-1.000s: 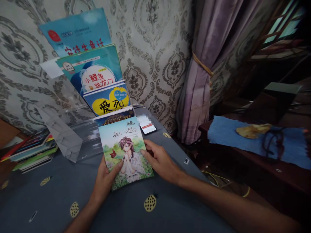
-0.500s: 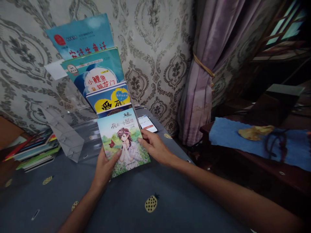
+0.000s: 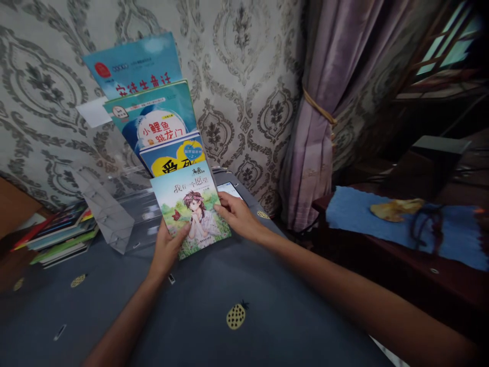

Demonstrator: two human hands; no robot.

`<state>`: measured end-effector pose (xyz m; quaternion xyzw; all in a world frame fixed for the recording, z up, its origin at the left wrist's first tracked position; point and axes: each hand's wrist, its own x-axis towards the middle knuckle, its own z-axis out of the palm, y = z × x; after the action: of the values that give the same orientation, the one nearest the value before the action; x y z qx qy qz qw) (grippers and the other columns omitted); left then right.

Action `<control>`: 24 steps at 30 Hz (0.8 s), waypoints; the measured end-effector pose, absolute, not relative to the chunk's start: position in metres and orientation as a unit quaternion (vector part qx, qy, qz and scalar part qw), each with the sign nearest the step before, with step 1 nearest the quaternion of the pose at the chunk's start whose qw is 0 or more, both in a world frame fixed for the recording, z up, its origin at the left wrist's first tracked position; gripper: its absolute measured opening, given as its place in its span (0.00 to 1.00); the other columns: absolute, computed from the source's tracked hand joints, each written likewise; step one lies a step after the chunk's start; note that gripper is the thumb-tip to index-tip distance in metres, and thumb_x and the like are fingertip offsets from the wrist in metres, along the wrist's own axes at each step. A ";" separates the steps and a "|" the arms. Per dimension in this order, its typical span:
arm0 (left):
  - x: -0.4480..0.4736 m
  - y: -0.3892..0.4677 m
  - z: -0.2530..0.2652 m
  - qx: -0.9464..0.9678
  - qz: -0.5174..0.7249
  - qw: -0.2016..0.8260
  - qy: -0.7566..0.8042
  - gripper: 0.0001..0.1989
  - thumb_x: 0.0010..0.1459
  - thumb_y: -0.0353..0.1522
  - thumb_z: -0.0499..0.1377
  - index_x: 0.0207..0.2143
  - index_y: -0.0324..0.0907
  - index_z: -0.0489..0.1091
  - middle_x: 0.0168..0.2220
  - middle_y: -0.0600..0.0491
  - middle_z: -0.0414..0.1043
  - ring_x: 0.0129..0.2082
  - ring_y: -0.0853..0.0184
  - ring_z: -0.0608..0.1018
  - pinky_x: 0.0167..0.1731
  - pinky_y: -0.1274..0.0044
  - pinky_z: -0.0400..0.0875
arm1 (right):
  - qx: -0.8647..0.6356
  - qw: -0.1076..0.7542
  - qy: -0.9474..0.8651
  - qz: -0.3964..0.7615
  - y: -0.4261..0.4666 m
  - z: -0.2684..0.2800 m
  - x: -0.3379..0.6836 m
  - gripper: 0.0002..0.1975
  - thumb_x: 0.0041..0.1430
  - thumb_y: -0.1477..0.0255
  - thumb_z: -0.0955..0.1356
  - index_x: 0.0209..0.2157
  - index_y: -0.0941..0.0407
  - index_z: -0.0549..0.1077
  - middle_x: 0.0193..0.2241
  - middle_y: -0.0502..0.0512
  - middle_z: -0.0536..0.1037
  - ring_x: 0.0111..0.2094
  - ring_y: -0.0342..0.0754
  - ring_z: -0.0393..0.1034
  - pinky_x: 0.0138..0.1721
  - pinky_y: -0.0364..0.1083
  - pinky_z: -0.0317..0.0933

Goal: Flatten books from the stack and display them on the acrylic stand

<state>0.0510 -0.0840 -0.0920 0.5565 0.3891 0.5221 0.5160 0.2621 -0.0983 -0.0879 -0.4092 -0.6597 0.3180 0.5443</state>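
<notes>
Between both hands is a small light-green book (image 3: 193, 216) with a drawn girl and a red butterfly on its cover, tilted back. My left hand (image 3: 166, 250) grips its lower left edge, thumb on the cover. My right hand (image 3: 235, 214) pinches its right edge. Right behind it, a blue-and-yellow book (image 3: 171, 158) shows its upper part. Farther back and higher rise a teal book (image 3: 156, 112) with a white circle and a tall light-blue book (image 3: 137, 58). These stand in tiers on a clear plastic rack (image 3: 105, 214), whose left side panel shows.
A stack of books (image 3: 66, 234) lies left of the rack. Behind my right hand a phone (image 3: 228, 190) rests on the dark blue pineapple-print tablecloth (image 3: 290, 300). Patterned wallpaper and a tied purple curtain (image 3: 315, 117) stand behind. At right, a blue cloth (image 3: 351, 214) covers a dark red surface.
Both hands have moved the girl-cover book slightly up and back, so it hides more of the blue-and-yellow book. The strip of another cover between them is now covered. The view has shifted slightly.
</notes>
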 end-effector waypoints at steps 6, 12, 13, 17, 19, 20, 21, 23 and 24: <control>0.051 -0.057 -0.081 0.623 0.533 0.459 0.343 0.34 0.50 0.44 0.72 0.56 0.41 0.69 0.58 0.42 0.74 0.58 0.51 0.77 0.59 0.63 0.71 | -0.445 0.522 -0.686 0.242 -0.076 -0.072 0.267 0.13 0.66 0.63 0.65 0.47 0.55 0.73 0.35 0.56 0.80 0.38 0.54 0.72 0.39 0.49 0.65; 0.050 -0.039 -0.067 0.673 0.534 0.392 0.329 0.31 0.52 0.44 0.70 0.55 0.41 0.69 0.55 0.43 0.76 0.57 0.53 0.77 0.61 0.62 0.68 | -0.431 0.537 -0.693 0.217 -0.061 -0.065 0.268 0.11 0.67 0.64 0.64 0.42 0.55 0.72 0.37 0.56 0.78 0.41 0.54 0.71 0.41 0.49 0.65; 0.050 -0.038 -0.065 0.684 0.534 0.371 0.330 0.30 0.53 0.44 0.69 0.55 0.41 0.69 0.55 0.43 0.76 0.57 0.53 0.76 0.61 0.62 0.67 | -0.432 0.537 -0.693 0.211 -0.059 -0.065 0.268 0.09 0.67 0.65 0.63 0.41 0.55 0.71 0.36 0.56 0.78 0.40 0.53 0.71 0.40 0.49 0.65; 0.046 -0.035 -0.055 0.723 0.522 0.245 0.381 0.25 0.56 0.43 0.67 0.52 0.40 0.71 0.52 0.43 0.77 0.54 0.52 0.78 0.57 0.65 0.68 | -0.428 0.550 -0.693 0.184 -0.055 -0.063 0.268 0.05 0.65 0.68 0.62 0.38 0.53 0.67 0.32 0.53 0.74 0.36 0.51 0.68 0.37 0.48 0.63; 0.045 -0.034 -0.052 0.734 0.503 0.177 0.421 0.22 0.57 0.42 0.65 0.51 0.41 0.71 0.49 0.44 0.79 0.50 0.53 0.79 0.51 0.66 0.72 | -0.423 0.557 -0.696 0.165 -0.055 -0.062 0.269 0.04 0.65 0.67 0.62 0.37 0.53 0.65 0.30 0.52 0.71 0.33 0.50 0.66 0.36 0.49 0.63; 0.044 -0.033 -0.052 0.738 0.491 0.144 0.440 0.21 0.58 0.42 0.64 0.50 0.41 0.71 0.47 0.45 0.79 0.48 0.54 0.80 0.48 0.68 0.73 | -0.421 0.558 -0.698 0.157 -0.055 -0.062 0.269 0.04 0.65 0.67 0.62 0.37 0.52 0.65 0.29 0.51 0.71 0.33 0.50 0.66 0.36 0.50 0.64; 0.044 -0.033 -0.051 0.741 0.479 0.114 0.458 0.20 0.59 0.41 0.64 0.50 0.40 0.70 0.45 0.46 0.80 0.45 0.54 0.80 0.44 0.69 0.73 | -0.420 0.558 -0.700 0.149 -0.055 -0.062 0.269 0.04 0.65 0.67 0.62 0.37 0.52 0.64 0.29 0.51 0.70 0.32 0.50 0.66 0.36 0.50 0.64; 0.044 -0.034 -0.051 0.744 0.453 0.064 0.487 0.19 0.61 0.40 0.62 0.50 0.39 0.70 0.43 0.46 0.80 0.41 0.57 0.81 0.39 0.71 0.73 | -0.417 0.559 -0.704 0.136 -0.055 -0.063 0.269 0.04 0.65 0.67 0.61 0.38 0.51 0.65 0.30 0.52 0.71 0.33 0.51 0.66 0.37 0.51 0.65; 0.044 -0.034 -0.051 0.745 0.445 0.046 0.495 0.19 0.61 0.40 0.62 0.50 0.39 0.70 0.42 0.46 0.80 0.40 0.58 0.81 0.37 0.72 0.72 | -0.416 0.560 -0.705 0.131 -0.055 -0.064 0.269 0.04 0.65 0.67 0.61 0.39 0.51 0.65 0.31 0.52 0.72 0.33 0.51 0.66 0.38 0.52 0.66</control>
<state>0.0443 -0.0342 -0.0512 0.7451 0.4948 0.4448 0.0460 0.2691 -0.0552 -0.0643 -0.4156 -0.7048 0.1309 0.5598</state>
